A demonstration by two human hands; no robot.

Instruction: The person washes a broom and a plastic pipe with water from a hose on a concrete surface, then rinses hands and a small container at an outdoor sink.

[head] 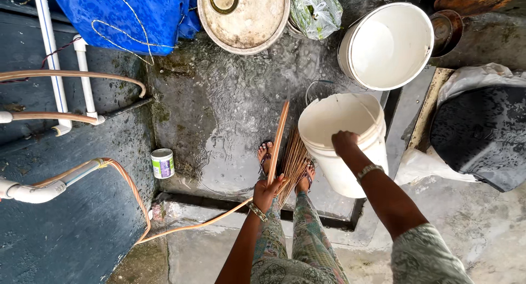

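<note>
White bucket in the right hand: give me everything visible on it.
The white bucket looks like plastic, round, with a thin wire handle behind its rim. It is tipped toward the wet floor, mouth facing forward, inside looking empty. The right hand grips its near rim. The stick broom is just left of it.

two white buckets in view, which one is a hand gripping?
The nearer white bucket, by the person's feet: the right hand grips its rim. The other white bucket, farther off at upper right, is untouched. The left hand holds a stick broom.
</note>
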